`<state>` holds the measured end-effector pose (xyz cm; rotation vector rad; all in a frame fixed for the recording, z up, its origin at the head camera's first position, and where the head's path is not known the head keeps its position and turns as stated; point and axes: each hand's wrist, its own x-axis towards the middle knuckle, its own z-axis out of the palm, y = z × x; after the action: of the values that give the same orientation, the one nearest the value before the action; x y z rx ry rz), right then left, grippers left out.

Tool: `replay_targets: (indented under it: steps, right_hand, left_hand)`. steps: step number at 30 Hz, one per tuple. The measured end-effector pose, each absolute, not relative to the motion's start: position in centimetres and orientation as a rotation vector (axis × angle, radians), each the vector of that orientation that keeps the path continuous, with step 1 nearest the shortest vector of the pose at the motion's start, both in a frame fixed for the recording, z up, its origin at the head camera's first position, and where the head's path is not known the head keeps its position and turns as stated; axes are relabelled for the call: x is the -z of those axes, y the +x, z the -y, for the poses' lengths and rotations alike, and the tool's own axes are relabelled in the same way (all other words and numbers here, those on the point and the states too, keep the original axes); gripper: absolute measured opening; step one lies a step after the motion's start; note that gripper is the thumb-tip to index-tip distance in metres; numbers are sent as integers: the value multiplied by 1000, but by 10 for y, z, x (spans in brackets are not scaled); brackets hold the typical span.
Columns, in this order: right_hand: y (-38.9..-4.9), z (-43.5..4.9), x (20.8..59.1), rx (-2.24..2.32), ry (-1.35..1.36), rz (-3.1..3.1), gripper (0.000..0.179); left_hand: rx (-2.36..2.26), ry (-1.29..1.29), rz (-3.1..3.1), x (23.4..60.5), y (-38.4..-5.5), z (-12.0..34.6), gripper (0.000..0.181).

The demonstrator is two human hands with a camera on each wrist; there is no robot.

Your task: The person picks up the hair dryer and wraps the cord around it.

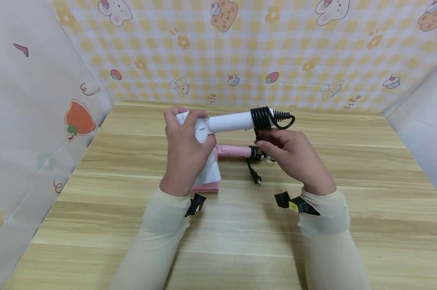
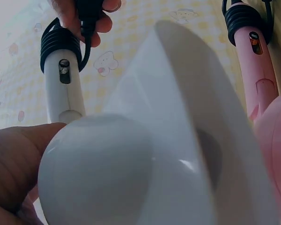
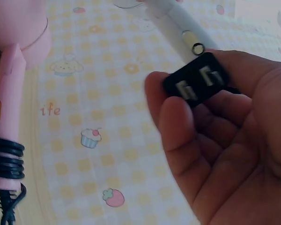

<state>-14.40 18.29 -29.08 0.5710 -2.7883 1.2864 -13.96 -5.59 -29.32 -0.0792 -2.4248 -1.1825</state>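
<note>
My left hand (image 1: 184, 149) grips a white hair dryer (image 1: 231, 122) round its head, holding it above the table with the handle out to the right. A wide white nozzle (image 1: 210, 173) flares down from the head. Black cord (image 1: 261, 118) is wound in coils about the handle's end. Below that end, the fingers and thumb of my right hand (image 1: 289, 151) pinch the cord's black two-prong plug (image 3: 196, 79), its prongs showing in the right wrist view. A pink hair dryer (image 1: 236, 151) lies beneath on the table, partly hidden by the white one and my left hand.
The pink dryer's cord is coiled on its handle, and its plug (image 1: 255, 177) hangs out toward the front. Under both dryers is a wood-grain table (image 1: 378, 225). A yellow checked cloth (image 1: 240, 52) with cartoon prints backs it, and pale printed cloth (image 1: 33, 100) covers the left side.
</note>
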Motion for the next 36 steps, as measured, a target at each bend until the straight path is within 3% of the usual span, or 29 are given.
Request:
replay_targets:
  steps: [9, 15, 26, 36]
  right_hand:
    - [-139, -203, 286, -1199, 488, 2995, 39]
    - [-131, -224, 295, -1170, 505, 3097, 32]
    - [-129, -237, 341, -1133, 502, 3250, 21]
    - [-130, -239, 354, -1113, 485, 3335, 16]
  left_hand:
    - [1310, -186, 2732, 296, -144, 53, 64]
    - [1245, -375, 2905, 299, -143, 49, 76]
    - [1061, -517, 3060, 316, -140, 37, 74]
    - [858, -549, 3112, 326, -135, 22, 67]
